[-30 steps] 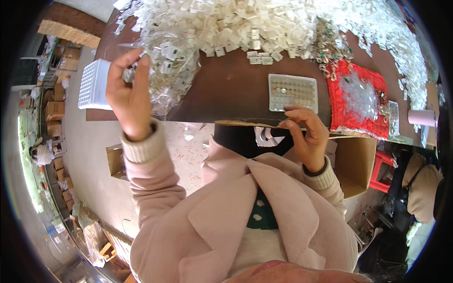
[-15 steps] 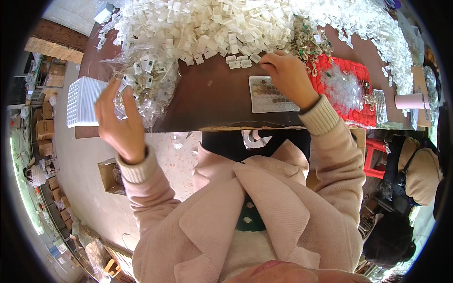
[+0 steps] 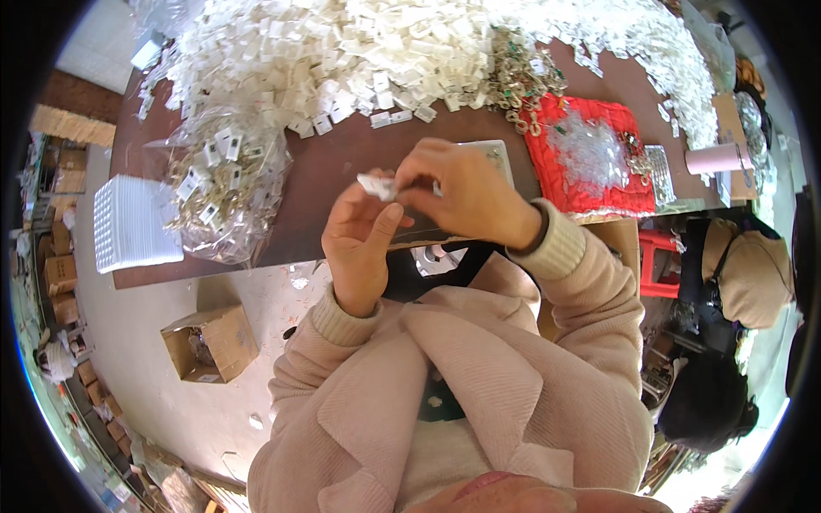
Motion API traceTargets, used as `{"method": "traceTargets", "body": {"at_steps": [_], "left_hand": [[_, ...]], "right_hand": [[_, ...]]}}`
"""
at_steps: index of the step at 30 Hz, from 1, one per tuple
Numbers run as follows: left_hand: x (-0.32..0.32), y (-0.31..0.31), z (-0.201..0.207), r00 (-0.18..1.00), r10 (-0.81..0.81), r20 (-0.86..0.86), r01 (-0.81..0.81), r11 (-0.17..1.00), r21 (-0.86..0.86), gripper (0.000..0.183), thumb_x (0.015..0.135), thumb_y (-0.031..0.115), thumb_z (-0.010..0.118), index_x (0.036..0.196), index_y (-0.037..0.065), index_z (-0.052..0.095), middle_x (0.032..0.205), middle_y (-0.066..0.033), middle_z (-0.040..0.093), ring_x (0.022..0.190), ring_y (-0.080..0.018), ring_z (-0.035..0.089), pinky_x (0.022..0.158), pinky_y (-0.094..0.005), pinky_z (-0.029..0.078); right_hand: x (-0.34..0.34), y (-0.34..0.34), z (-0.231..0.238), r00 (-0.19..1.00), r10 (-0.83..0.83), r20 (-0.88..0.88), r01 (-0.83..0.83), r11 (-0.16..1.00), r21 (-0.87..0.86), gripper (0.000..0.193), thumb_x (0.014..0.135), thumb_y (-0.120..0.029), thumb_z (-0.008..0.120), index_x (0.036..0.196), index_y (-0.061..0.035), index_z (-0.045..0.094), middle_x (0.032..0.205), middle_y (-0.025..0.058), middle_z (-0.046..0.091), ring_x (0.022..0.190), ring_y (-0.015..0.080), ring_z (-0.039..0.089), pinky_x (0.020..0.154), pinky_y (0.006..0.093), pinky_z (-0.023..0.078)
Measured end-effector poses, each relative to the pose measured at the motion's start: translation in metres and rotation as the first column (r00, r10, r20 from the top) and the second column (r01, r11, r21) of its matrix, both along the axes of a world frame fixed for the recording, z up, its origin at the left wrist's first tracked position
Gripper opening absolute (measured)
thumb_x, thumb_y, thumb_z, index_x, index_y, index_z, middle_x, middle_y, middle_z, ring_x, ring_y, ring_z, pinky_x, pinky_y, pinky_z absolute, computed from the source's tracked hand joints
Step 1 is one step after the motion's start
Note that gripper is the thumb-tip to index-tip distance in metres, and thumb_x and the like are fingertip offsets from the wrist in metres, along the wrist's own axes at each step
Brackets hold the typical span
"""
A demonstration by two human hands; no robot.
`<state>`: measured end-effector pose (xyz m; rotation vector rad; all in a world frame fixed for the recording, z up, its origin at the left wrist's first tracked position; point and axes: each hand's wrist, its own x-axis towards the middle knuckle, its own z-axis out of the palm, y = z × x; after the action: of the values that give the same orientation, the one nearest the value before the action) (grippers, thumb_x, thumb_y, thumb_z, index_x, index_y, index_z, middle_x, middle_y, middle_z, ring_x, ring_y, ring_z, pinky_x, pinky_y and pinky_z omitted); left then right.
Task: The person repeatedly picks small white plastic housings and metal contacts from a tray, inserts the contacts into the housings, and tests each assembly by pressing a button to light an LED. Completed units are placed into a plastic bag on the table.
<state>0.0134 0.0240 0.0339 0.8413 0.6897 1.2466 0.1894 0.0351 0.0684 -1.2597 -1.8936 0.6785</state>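
Note:
My left hand (image 3: 363, 239) and my right hand (image 3: 466, 192) meet above the near edge of the brown table (image 3: 333, 162). Together they pinch a small white plastic piece (image 3: 377, 185) between their fingertips. Under my right hand lies a pale rectangular tray (image 3: 499, 159), mostly hidden. A clear plastic bag (image 3: 224, 184) holding metal bits and white tags sits to the left of my hands. A large heap of small white plastic pieces (image 3: 359, 51) covers the far side of the table.
A red tray (image 3: 590, 158) with clear and metal parts sits at right, a pink cup (image 3: 717, 158) beyond it. A stack of white trays (image 3: 132, 224) rests at the table's left end. A cardboard box (image 3: 209, 342) stands on the floor. A person in a cap (image 3: 740, 269) sits at right.
My left hand came in from the clear bag toward the middle. My right hand lifted off the pale tray, and both now hold a white piece together.

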Motion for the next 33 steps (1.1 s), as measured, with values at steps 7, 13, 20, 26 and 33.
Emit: {"method": "traceTargets", "body": {"at_steps": [7,13,20,26,33], "left_hand": [[0.005,-0.012,-0.02,0.991,-0.131,0.032,0.134,0.979,-0.156,0.027,0.094,-0.004,0.065,0.121,-0.004,0.062,0.11,-0.016,0.07,0.084,-0.0177,0.069,0.069,-0.0269,0.058],[-0.001,-0.015,-0.028,0.987,-0.152,0.048,0.158,0.973,-0.168,0.025,0.095,-0.002,0.065,0.119,-0.005,0.063,0.108,-0.0148,0.071,0.077,-0.0163,0.068,0.062,-0.0261,0.056],[-0.001,-0.018,-0.03,0.984,-0.178,0.019,0.179,0.969,-0.169,0.024,0.095,0.0,0.065,0.118,-0.004,0.063,0.108,-0.0146,0.07,0.075,-0.0154,0.066,0.062,-0.0256,0.054],[-0.003,-0.019,-0.017,0.941,-0.332,0.066,0.336,0.938,-0.081,0.023,0.093,-0.002,0.066,0.116,-0.003,0.064,0.11,-0.0161,0.07,0.08,-0.0179,0.066,0.072,-0.0298,0.056],[0.007,-0.021,-0.005,0.9,-0.434,0.03,0.432,0.9,0.065,0.036,0.089,0.01,0.073,0.119,-0.007,0.063,0.13,-0.0189,0.06,0.115,-0.025,0.062,0.1,-0.0384,0.051]], "right_hand": [[0.07,-0.023,-0.013,0.894,-0.42,0.156,0.396,0.904,0.163,0.016,0.082,0.001,0.071,0.097,-0.0044,0.069,0.093,0.0122,0.067,0.084,0.0297,0.065,0.072,0.0362,0.053],[0.163,-0.031,-0.057,0.396,-0.782,0.482,0.677,0.603,0.422,0.016,0.083,-0.012,0.072,0.098,-0.0071,0.069,0.101,0.0145,0.067,0.092,0.036,0.064,0.081,0.0439,0.053],[0.165,-0.043,-0.048,0.655,-0.754,-0.033,0.755,0.655,0.029,0.018,0.087,-0.007,0.074,0.103,-0.0008,0.069,0.093,0.0096,0.071,0.084,0.0191,0.067,0.072,0.0299,0.053],[0.125,-0.064,-0.01,0.655,-0.542,-0.526,0.565,0.814,-0.135,0.02,0.089,0.005,0.07,0.108,-0.0004,0.069,0.1,0.0032,0.068,0.086,0.0083,0.061,0.072,0.022,0.049],[0.051,-0.078,0.015,0.966,-0.252,0.062,0.233,0.948,0.215,0.032,0.077,0.004,0.075,0.107,-0.0047,0.069,0.103,0.0103,0.065,0.087,0.0266,0.064,0.076,0.0343,0.053]]}}
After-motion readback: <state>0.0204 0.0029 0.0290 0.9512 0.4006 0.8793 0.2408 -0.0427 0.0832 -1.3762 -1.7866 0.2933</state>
